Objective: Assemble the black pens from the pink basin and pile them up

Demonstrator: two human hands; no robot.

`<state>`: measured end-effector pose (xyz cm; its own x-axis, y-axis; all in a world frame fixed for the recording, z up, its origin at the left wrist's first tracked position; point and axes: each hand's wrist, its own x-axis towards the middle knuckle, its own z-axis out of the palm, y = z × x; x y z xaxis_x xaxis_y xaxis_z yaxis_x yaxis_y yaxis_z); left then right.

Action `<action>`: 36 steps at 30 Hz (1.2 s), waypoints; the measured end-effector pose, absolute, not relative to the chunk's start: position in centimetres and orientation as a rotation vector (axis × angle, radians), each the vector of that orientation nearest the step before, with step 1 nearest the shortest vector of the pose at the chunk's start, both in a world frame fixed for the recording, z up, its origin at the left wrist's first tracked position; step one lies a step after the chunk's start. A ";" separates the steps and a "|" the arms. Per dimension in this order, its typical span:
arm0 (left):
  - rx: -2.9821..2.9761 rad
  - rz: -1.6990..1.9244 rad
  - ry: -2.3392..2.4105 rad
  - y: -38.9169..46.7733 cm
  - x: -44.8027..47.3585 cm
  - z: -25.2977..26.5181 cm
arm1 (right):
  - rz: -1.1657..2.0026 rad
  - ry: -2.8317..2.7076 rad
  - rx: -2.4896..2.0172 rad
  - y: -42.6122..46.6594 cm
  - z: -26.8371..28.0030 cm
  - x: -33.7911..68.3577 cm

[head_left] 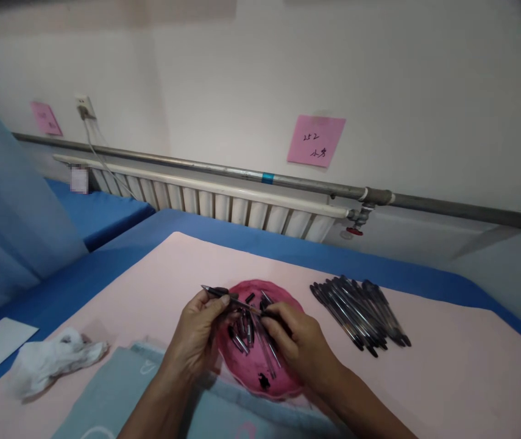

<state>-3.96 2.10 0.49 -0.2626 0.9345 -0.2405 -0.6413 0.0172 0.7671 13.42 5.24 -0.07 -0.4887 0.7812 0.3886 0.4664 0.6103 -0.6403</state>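
Note:
My left hand [200, 326] grips a pen [237, 300] near its black tip end, which points up to the left. At the pen's other end, the fingers of my right hand [294, 335] are closed on it; the very end is hidden by them. Beneath both hands sits a pink scalloped dish [283, 389] with pen parts [244, 332] in it: clear tubes, short dark pieces and a small black clump. Right of the dish lies a pile of black-capped clear pens [356, 311], roughly side by side.
A pink sheet [447, 366] covers the blue table [164, 222]. A grey-blue cloth [118, 390] lies in front, a crumpled white cloth [56, 360] at left. Behind run a radiator [223, 204] and a metal pipe [196, 164] with a red-handled valve [354, 231].

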 end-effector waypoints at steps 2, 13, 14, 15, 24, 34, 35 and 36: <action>0.429 1.589 0.992 2.1 -4.0 0.6 | 0.613 -2.205 -0.975 5.3 -0.2 13.4; 0.508 1.575 1.032 1.9 -4.3 1.0 | 0.863 -2.128 -0.959 5.0 0.3 13.1; 0.519 1.574 1.024 1.9 -4.3 1.0 | 0.995 -2.066 -0.966 4.9 0.4 13.0; 0.533 1.571 1.014 1.9 -4.4 1.0 | 1.146 -1.989 -0.976 4.8 0.5 12.9; 0.652 1.623 1.179 2.2 -5.5 0.8 | 0.875 -2.220 -1.031 5.3 -1.0 12.3; 0.759 1.463 1.219 1.7 -4.5 0.6 | 0.298 -2.652 -1.276 5.0 -1.5 10.3; 0.783 1.454 1.227 1.6 -4.4 0.5 | 0.338 -2.624 -1.286 5.1 -1.5 10.3; 0.807 1.441 1.236 1.6 -4.3 0.5 | 0.386 -2.579 -1.288 5.2 -1.5 10.3</action>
